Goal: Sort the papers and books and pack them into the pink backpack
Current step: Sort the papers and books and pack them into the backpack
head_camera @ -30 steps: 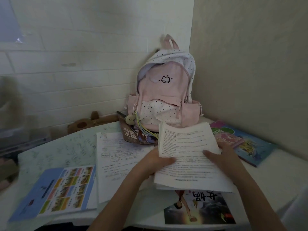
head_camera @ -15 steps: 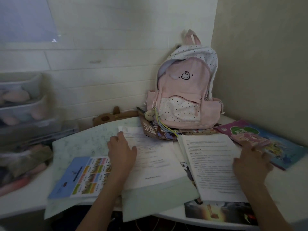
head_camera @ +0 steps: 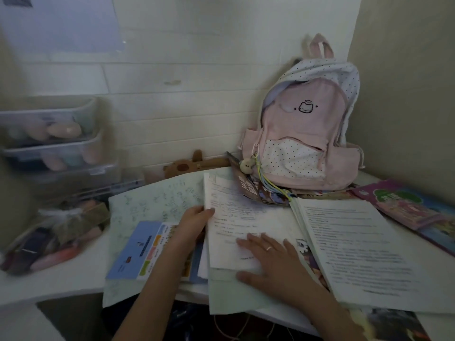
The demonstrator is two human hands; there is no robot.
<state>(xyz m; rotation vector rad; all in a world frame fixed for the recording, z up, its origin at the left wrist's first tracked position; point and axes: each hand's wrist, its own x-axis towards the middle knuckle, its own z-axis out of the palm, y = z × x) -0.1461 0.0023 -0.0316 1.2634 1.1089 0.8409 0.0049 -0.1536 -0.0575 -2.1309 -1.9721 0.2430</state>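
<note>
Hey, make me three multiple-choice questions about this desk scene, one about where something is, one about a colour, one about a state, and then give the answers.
1. Where does the pink backpack stand?
A. In the desk's back right corner, against the wall
B. On the floor
C. At the desk's front left edge

2. What colour is the left part of the leaflet lying beside the left forearm?
A. Red
B. Blue
C. Black

3. What is the right hand doing?
A. Hanging off the desk
B. Holding a pen
C. Lying flat on the printed sheets

Answers:
1 A, the backpack is upright where the two walls meet.
2 B, the leaflet's left part is light blue.
3 C, the right hand's fingers are spread on the printed sheets, while the left hand grips their left edge.
</note>
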